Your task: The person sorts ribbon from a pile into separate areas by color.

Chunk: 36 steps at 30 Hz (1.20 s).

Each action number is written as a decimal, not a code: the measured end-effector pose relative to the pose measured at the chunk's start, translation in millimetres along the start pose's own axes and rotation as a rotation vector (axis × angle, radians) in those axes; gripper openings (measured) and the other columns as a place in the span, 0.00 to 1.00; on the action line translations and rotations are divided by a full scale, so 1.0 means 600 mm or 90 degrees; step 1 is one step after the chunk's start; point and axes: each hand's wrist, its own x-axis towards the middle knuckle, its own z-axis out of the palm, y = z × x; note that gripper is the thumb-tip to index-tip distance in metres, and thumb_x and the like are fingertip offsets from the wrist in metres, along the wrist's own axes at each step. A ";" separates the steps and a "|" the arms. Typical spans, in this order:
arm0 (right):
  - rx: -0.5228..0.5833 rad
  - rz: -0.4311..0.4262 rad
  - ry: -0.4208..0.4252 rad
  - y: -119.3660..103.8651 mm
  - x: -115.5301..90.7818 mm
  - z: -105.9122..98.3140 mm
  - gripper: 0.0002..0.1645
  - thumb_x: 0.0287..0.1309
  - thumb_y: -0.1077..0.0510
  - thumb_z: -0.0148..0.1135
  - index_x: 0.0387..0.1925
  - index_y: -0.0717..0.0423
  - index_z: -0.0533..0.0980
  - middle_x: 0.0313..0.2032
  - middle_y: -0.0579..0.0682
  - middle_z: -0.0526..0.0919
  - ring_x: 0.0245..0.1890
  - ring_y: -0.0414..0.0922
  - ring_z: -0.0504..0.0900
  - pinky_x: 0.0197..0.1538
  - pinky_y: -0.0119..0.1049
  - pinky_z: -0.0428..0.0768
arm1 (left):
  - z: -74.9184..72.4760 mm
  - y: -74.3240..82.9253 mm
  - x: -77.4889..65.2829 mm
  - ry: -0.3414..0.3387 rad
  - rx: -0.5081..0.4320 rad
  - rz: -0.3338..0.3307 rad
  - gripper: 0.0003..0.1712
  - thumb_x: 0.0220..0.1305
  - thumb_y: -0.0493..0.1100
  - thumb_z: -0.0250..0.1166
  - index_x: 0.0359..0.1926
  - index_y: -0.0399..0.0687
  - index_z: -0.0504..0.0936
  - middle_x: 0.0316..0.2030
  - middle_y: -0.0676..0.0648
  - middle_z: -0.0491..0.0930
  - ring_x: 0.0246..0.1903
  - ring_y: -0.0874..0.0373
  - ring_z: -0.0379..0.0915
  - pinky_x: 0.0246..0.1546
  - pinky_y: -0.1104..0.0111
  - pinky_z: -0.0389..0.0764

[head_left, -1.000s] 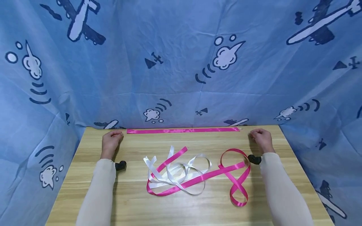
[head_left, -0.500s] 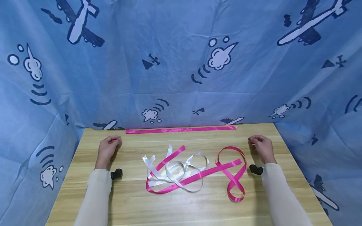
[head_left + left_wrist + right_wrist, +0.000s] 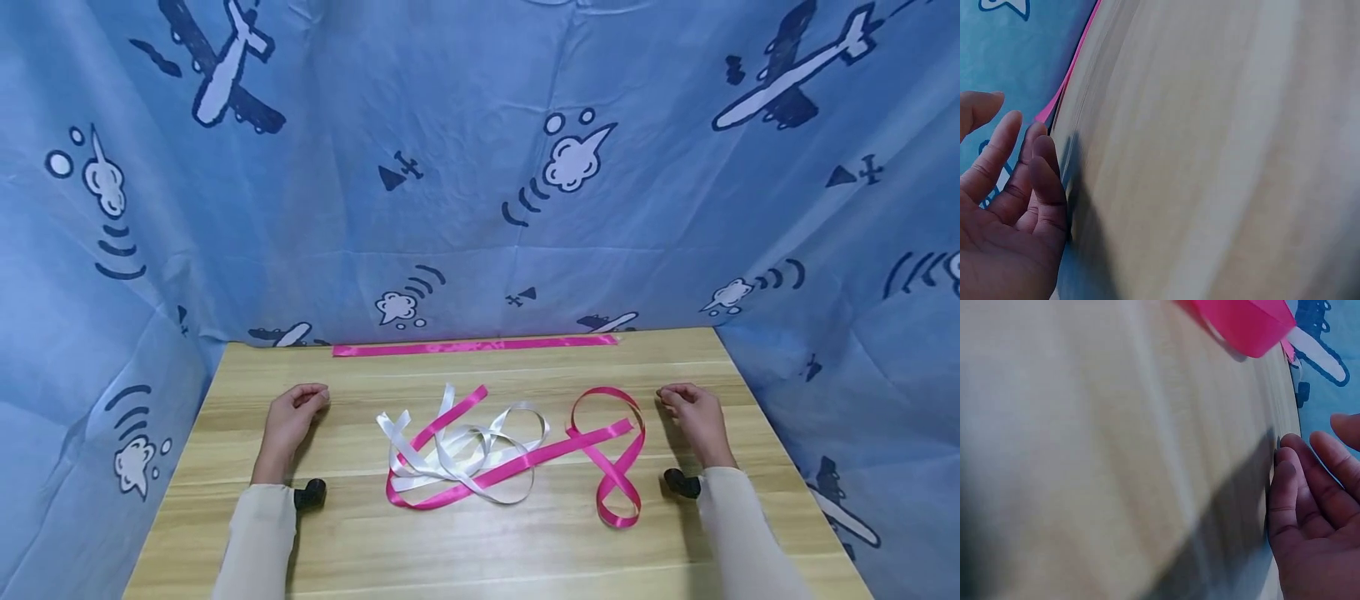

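Observation:
My left hand rests at the left side of the wooden table, its fingers loosely bent and holding nothing. On the far right my right hand lies the same way, thumb apart from the fingers in the right wrist view. Between them, a white ribbon lies in loose loops. A long pink ribbon runs across it and ends in a figure-eight curl nearest the right hand; that curl also shows in the right wrist view. Neither hand touches a ribbon.
A straight pink ribbon strip lies along the back edge of the wooden table. Blue cloth printed with aeroplanes hangs behind and on both sides. Each wrist carries a small black camera.
Both hands have drawn back from the table's far edge toward the person. The head view has shifted slightly. The ribbons lie as before.

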 end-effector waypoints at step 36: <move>0.071 -0.005 0.072 0.017 -0.097 0.022 0.21 0.74 0.56 0.63 0.56 0.70 0.79 0.35 0.27 0.85 0.38 0.24 0.81 0.40 0.23 0.82 | 0.091 0.021 -0.098 -0.058 -0.071 0.080 0.17 0.73 0.37 0.66 0.57 0.32 0.81 0.54 0.36 0.84 0.39 0.67 0.81 0.39 0.74 0.81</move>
